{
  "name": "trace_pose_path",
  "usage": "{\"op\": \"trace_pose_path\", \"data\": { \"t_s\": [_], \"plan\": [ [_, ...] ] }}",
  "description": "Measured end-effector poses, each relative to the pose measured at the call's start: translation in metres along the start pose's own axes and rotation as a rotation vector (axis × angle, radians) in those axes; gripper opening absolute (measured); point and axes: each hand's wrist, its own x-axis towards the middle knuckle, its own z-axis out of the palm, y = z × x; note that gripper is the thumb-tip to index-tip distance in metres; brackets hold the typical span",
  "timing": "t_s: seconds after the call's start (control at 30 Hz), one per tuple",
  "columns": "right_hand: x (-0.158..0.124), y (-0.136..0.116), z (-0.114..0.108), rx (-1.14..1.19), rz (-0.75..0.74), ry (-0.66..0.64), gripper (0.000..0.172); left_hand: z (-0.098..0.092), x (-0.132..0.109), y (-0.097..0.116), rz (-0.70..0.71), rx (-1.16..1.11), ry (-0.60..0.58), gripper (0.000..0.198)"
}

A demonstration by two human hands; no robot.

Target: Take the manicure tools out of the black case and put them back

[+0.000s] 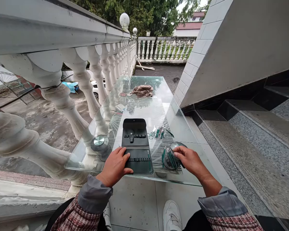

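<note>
A black tool case (136, 144) lies unfolded flat on the glass table (159, 106) in front of me. My left hand (115, 166) rests on the case's near left corner, fingers flat and together. My right hand (190, 158) reaches over a row of thin green-handled tools (170, 157) lying on the glass to the right of the case, fingers curled down onto them. A second small cluster of green tools (160, 132) lies further back, beside the case's upper flap.
A white balustrade (86, 80) runs along the table's left side. Tiled steps (243, 134) rise on the right. A crumpled brown cloth (142, 90) lies at the table's far end. A round metal table fitting (100, 142) sits left of the case. My white shoe (172, 215) shows below.
</note>
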Motion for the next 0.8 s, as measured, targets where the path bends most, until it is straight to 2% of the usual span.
{"op": "trace_pose_path", "data": {
  "t_s": [0.17, 0.27, 0.4, 0.53, 0.73, 0.8],
  "plan": [
    [0.003, 0.0, 0.0, 0.331, 0.07, -0.027, 0.032, 0.003, -0.001, -0.001, -0.017, -0.029, -0.003, 0.062],
    [0.002, -0.004, 0.001, 0.363, 0.134, -0.068, 0.035, 0.0, 0.0, -0.001, -0.009, -0.034, -0.005, 0.062],
    [0.003, -0.004, 0.004, 0.346, 0.175, -0.107, 0.032, -0.002, 0.0, 0.0, -0.005, -0.024, 0.004, 0.061],
    [0.007, 0.005, 0.009, 0.246, 0.139, -0.05, 0.032, -0.001, 0.0, 0.0, -0.013, -0.02, -0.004, 0.063],
    [0.005, 0.009, 0.009, -0.126, -0.044, 0.132, 0.025, -0.001, 0.0, 0.001, 0.002, 0.004, -0.004, 0.065],
    [0.001, 0.006, 0.009, -0.21, -0.089, 0.147, 0.019, -0.002, 0.0, 0.001, 0.004, -0.002, 0.011, 0.065]
  ]
}}
